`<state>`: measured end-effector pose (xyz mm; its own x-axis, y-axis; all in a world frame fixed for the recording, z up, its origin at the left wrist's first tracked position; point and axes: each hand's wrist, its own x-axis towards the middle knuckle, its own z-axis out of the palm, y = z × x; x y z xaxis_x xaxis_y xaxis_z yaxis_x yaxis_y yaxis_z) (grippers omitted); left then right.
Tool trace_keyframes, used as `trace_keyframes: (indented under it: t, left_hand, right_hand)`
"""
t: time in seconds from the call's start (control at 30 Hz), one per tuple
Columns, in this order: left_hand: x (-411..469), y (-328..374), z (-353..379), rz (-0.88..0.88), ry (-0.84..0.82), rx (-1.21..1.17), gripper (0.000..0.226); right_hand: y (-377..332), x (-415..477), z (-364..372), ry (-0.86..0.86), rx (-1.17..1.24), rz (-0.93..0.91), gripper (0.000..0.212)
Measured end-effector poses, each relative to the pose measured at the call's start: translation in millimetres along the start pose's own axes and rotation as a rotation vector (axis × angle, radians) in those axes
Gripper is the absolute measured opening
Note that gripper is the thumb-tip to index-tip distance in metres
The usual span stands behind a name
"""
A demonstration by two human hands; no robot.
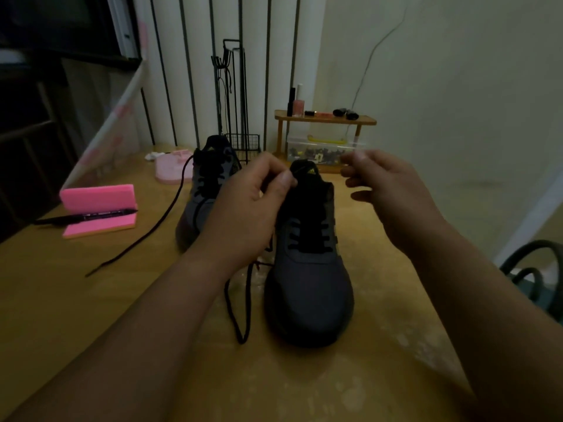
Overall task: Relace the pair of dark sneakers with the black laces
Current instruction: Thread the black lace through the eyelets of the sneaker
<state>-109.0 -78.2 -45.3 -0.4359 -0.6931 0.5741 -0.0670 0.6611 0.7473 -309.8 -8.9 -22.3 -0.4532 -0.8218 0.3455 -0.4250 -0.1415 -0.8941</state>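
In the middle of the wood table (91, 315), the near shoe (307, 278). Stands flat, toe pointing at the camera. Has a black lace (307, 239) crossed in rows over the front, with a loose loop lying on the table just left of the shoe.

At the top of the shoe, the left hand (243, 208). Pinches the lace with thumb and first finger pressed together, right by the tongue. Other fingers curled under.

Just right of the tongue, up in the air, the right hand (387, 193). Curls its fingers, thumb close to the first finger. Too dark to tell if any lace sits between them.

Behind and to the left, the far shoe (207, 193), with a long lace (146, 236) trailing left across the table.

Farther left, a pink box (100, 199) with a black pen (85, 216) lying on it.

At the back by the wall, a wire rack (234, 102) and a small wood shelf (326, 119) with little bottles on top and a clear box (323, 150) under it.
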Motion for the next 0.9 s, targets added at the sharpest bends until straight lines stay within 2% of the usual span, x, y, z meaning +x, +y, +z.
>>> trace_keyframes:
  t: [0.13,0.2,0.27,0.33,0.37,0.47,0.53,0.63,0.8,0.9]
  left_hand:
    - [-2.8,-4.3,8.4,-0.014,-0.001,0.008,0.016]
    - [-2.6,-4.6,9.5,-0.009,0.028,0.002,0.016]
    - [-2.4,-3.7,10.4,0.002,0.048,-0.006,0.016]
    - [-2.6,-3.8,12.5,0.014,0.061,-0.006,0.016]
    - [-2.8,-5.1,13.5,0.015,0.064,-0.003,0.016]
    - [-2.4,-9.7,17.3,0.017,0.053,0.02,0.016]
    - [-2.7,-13.3,19.2,0.032,0.052,0.037,0.016]
    - [-3.2,-17.7,24.0,0.027,0.058,-0.018,0.016]
    - [-2.9,-23.7,34.0,-0.037,0.069,-0.16,0.017]
    - [-4.6,-17.8,32.3,-0.053,0.091,-0.213,0.015]
  right_hand:
    - [-7.7,16.4,9.0,-0.295,-0.431,-0.071,0.038]
    - [-13.5,23.3,11.0,-0.32,-0.541,-0.163,0.031]
    - [-16.8,29.1,6.9,-0.337,-0.38,-0.183,0.023]
    - [-14.2,31.1,1.6,-0.395,-0.152,-0.159,0.024]
    - [-10.3,29.7,1.2,-0.425,-0.111,-0.141,0.026]
    - [3.6,22.9,5.9,-0.462,-0.215,-0.083,0.028]
    - [10.7,19.4,12.1,-0.376,-0.162,-0.085,0.032]
    - [19.3,14.9,19.6,-0.196,0.089,-0.052,0.046]
    - [23.5,11.8,28.7,-0.112,0.473,0.093,0.045]
    - [25.8,12.7,29.6,-0.12,0.518,0.106,0.044]
